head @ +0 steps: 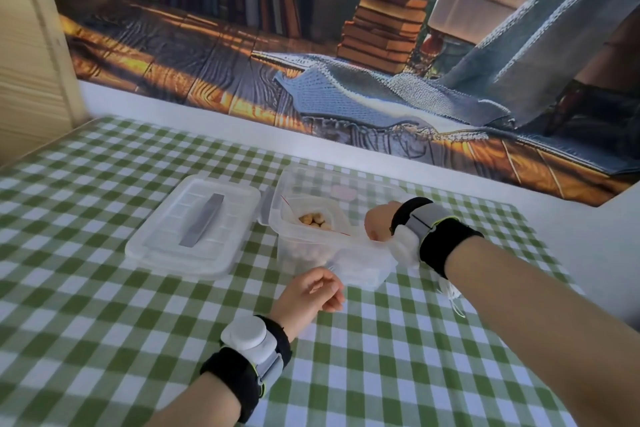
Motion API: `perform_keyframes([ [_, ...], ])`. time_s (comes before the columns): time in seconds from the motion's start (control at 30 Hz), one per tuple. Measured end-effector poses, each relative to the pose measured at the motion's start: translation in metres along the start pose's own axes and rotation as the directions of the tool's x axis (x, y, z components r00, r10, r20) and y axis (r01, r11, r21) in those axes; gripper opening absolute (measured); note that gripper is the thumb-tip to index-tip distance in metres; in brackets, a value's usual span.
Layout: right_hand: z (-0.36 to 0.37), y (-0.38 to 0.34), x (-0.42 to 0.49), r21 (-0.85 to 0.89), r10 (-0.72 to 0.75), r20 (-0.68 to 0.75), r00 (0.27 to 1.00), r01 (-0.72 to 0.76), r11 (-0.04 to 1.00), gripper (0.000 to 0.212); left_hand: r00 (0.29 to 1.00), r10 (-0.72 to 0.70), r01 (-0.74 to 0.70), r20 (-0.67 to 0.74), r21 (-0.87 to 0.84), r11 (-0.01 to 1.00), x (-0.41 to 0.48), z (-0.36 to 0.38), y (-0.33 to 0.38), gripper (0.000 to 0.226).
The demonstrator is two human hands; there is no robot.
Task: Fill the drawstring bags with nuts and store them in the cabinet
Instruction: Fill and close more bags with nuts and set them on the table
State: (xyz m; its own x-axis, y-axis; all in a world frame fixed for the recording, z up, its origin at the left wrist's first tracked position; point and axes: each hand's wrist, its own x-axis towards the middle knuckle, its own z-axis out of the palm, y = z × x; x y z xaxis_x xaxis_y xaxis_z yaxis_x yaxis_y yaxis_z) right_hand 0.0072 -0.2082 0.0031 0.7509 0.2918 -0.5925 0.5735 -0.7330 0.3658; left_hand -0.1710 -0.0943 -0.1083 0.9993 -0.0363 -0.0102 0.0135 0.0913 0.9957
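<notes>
Lighting and picture quality: bright, diffuse, slightly soft.
I note even light with only faint, soft-edged shadows under the left hand (308,291) and the lid (194,225). The checked cloth (104,322) smears towards the frame edges, straight lines bow from the wide lens, and the hand itself lacks crisp focus.

The left wristband (239,378) and right wristband (446,246) were black. A grey strap (420,220) edged yellow-green crossed each. A round white puck (244,334) sat on the left one.

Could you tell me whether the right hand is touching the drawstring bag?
Touching. The head view shows the right hand curled onto the upper edge of the drawstring bag, with no gap.
</notes>
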Motion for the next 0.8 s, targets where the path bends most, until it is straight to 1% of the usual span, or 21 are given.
perform_keyframes([
  [0.03, -0.004, -0.001, -0.007, 0.081, -0.033, -0.020, 0.999, 0.034, 0.996, 0.020, 1.000, -0.001, 0.001, 0.000, 0.001, 1.000, 0.000, 0.000, 0.001, 0.016],
  [0.07, -0.006, -0.002, -0.013, 0.140, -0.100, -0.033, 0.994, 0.103, 0.985, 0.010, 1.000, -0.003, 0.003, 0.000, 0.001, 1.000, 0.000, 0.000, 0.000, 0.016],
  [0.1, -0.009, -0.002, -0.016, 0.191, -0.144, -0.028, 0.989, 0.147, 0.971, 0.015, 1.000, -0.003, 0.003, -0.001, -0.001, 1.000, 0.000, 0.000, 0.001, 0.016],
  [0.13, -0.010, -0.003, -0.018, 0.201, -0.174, -0.012, 0.985, 0.173, 0.964, 0.022, 1.000, -0.003, 0.003, -0.004, -0.003, 1.000, 0.001, 0.000, 0.000, 0.015],
  [0.17, -0.008, -0.002, -0.014, 0.179, -0.168, 0.033, 0.985, 0.160, 0.971, 0.027, 1.000, -0.005, 0.005, -0.004, -0.004, 1.000, 0.001, 0.000, 0.001, 0.015],
  [0.23, 0.001, -0.003, -0.003, 0.041, -0.106, 0.095, 0.990, 0.103, 0.994, 0.032, 1.000, -0.009, 0.009, -0.007, -0.008, 1.000, 0.001, 0.000, 0.001, 0.014],
  [0.27, 0.005, -0.004, 0.000, -0.016, -0.070, 0.087, 0.994, 0.072, 0.997, 0.035, 1.000, -0.011, 0.011, -0.008, -0.014, 1.000, 0.002, -0.001, 0.001, 0.014],
  [0.3, 0.008, -0.004, 0.004, -0.018, -0.038, 0.070, 0.997, 0.039, 0.999, 0.037, 1.000, -0.013, 0.012, -0.005, -0.020, 1.000, 0.001, 0.000, 0.001, 0.014],
  [0.33, 0.012, -0.002, 0.012, 0.031, -0.007, 0.074, 0.997, 0.005, 0.999, 0.038, 1.000, -0.013, 0.013, -0.002, -0.025, 1.000, 0.001, 0.000, 0.002, 0.014],
  [0.4, 0.012, 0.000, 0.018, 0.093, -0.011, 0.101, 0.995, 0.001, 0.996, 0.037, 1.000, -0.013, 0.013, 0.001, -0.030, 0.999, 0.001, 0.000, 0.002, 0.013],
  [0.47, 0.011, -0.002, 0.013, 0.156, -0.013, 0.070, 0.997, 0.002, 0.988, 0.026, 1.000, -0.016, 0.016, 0.001, -0.035, 0.999, 0.001, -0.001, 0.002, 0.013],
  [0.53, 0.002, -0.009, -0.006, 0.211, -0.012, 0.065, 0.998, -0.002, 0.977, 0.042, 1.000, -0.017, 0.017, 0.001, -0.040, 0.999, 0.001, -0.001, 0.002, 0.014],
  [0.57, -0.003, -0.012, -0.017, 0.174, -0.013, 0.053, 0.999, 0.003, 0.985, 0.045, 1.000, -0.019, 0.019, 0.004, -0.046, 0.999, 0.002, 0.000, 0.001, 0.014],
  [0.63, -0.006, -0.009, -0.032, 0.121, -0.004, -0.041, 0.999, 0.009, 0.993, 0.039, 1.000, -0.019, 0.019, 0.003, -0.057, 0.998, 0.002, -0.001, 0.001, 0.015],
  [0.7, -0.004, -0.001, -0.046, 0.125, -0.002, -0.146, 0.989, 0.020, 0.992, 0.029, 1.000, -0.024, 0.024, 0.001, -0.067, 0.997, 0.002, -0.001, 0.002, 0.014],
  [0.77, -0.002, 0.009, -0.060, 0.120, 0.002, -0.297, 0.955, 0.035, 0.992, 0.035, 1.000, -0.026, 0.026, 0.000, -0.072, 0.997, 0.002, 0.000, 0.002, 0.013],
  [0.8, -0.002, 0.013, -0.066, 0.115, 0.002, -0.389, 0.921, 0.046, 0.992, 0.032, 1.000, -0.025, 0.025, -0.001, -0.071, 0.997, 0.001, 0.000, 0.002, 0.013],
])
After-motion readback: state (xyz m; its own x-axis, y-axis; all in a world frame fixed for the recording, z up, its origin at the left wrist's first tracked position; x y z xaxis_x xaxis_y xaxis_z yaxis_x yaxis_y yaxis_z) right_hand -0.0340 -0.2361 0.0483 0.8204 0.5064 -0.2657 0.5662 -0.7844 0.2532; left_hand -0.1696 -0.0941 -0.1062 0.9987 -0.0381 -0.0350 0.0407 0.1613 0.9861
